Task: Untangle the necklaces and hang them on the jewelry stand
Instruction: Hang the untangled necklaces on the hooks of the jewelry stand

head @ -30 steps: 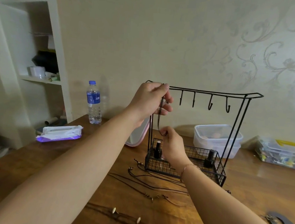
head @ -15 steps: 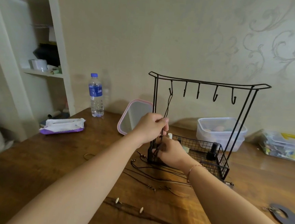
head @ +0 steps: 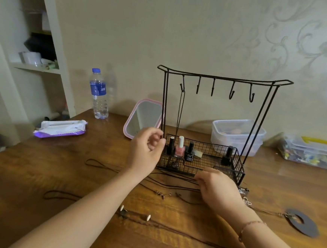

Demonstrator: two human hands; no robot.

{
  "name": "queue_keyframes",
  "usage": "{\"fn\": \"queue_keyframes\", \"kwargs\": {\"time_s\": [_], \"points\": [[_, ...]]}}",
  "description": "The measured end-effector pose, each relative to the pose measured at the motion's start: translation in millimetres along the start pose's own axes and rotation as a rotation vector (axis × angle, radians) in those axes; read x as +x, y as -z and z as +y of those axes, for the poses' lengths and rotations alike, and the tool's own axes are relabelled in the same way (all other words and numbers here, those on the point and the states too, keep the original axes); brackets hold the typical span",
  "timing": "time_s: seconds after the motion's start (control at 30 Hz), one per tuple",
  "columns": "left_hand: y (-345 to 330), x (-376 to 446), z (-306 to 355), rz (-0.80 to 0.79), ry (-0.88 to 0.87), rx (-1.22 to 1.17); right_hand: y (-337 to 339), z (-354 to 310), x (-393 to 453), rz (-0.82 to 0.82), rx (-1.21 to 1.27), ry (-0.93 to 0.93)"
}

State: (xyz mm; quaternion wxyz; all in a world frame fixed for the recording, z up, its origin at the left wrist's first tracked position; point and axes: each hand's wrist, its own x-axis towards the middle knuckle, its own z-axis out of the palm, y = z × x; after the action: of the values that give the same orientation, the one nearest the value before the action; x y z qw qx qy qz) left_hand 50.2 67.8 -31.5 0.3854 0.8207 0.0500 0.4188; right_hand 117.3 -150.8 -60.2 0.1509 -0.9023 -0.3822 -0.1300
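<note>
One dark cord necklace hangs on black wire jewelry stand w/ left hand loosely curled, empty, and right hand fingers pinching tangled cords at 6 o'clock on wooden tabletop; yanking could tighten knots.

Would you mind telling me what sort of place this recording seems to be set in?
Probably a room in a home, perhaps a bedroom dressing table. A wooden table stands against patterned wallpaper, bearing a jewelry stand with nail polish bottles and a pink-framed mirror; white shelves hold household odds and ends.
</note>
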Motion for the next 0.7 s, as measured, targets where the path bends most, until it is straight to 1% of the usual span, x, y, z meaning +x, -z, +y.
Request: {"fn": "queue_keyframes", "kwargs": {"time_s": [0.03,0.1,0.13,0.2,0.3,0.47,0.6,0.67,0.7], "points": [[5.5,-3.1,-5.1,-0.053,0.019,0.07,-1.0,4.5,-3.0,-0.002,-0.05,-0.043],[14.8,-7.0,-21.4,-0.263,0.189,0.362,-2.9,9.8,-7.1,-0.035,-0.127,-0.081],[18.3,-7.8,-31.7,-0.34,0.26,0.496,-4.1,10.6,-8.6,-0.048,-0.127,-0.09],[21.1,-8.5,-44.3,-0.41,0.333,0.618,-5.2,10.0,-9.6,-0.065,-0.088,-0.107],[15.1,-4.8,-46.2,-0.472,0.326,0.633,-0.6,11.0,-10.0,-0.134,-0.04,-0.134],[4.0,1.1,-40.5,-0.514,0.29,0.633,11.8,11.6,-17.0,-0.267,-0.051,-0.053],[3.6,1.3,-29.5,-0.565,0.248,0.706,17.9,12.0,-22.1,-0.268,0.012,-0.032],[9.2,-0.1,-19.6,-0.553,0.228,0.669,20.0,13.7,-24.0,-0.247,0.039,-0.028],[13.7,-0.4,-11.9,-0.524,0.213,0.626,20.9,13.2,-23.7,-0.201,0.063,-0.028]]}}
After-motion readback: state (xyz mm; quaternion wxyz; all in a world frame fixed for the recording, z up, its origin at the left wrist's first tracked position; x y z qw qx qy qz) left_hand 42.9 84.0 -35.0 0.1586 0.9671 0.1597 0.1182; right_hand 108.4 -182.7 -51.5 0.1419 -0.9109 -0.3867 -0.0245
